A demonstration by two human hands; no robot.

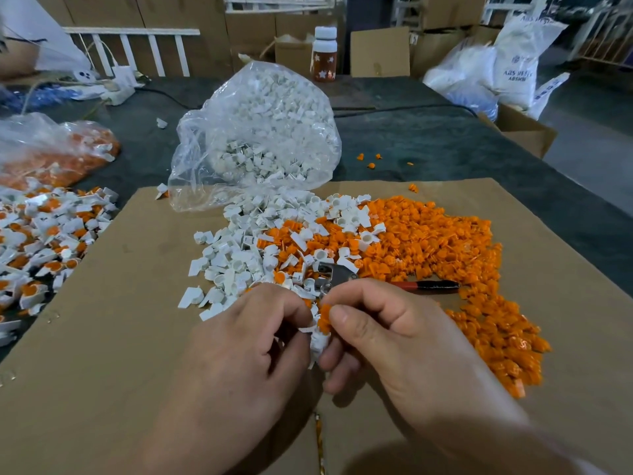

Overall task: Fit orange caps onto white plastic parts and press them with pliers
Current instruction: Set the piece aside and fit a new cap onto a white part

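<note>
Cardboard sheet (120, 320): orange cap heap (428, 241) at 2 o'clock, white part heap (239, 262) at 12, left hand (250, 337) and right hand (387, 337) at 6, pliers (335, 276) just beyond; left fingers pinch white part (318, 341), right fingers pinch orange cap (324, 317) atop it.

The left hand (260, 323) is pinching a white part (318, 341); the right hand (387, 334) is holding an orange cap (324, 315) against its top. Pliers (337, 274) are lying at twelve o'clock, with loose caps (428, 241) spreading toward two o'clock.
</note>
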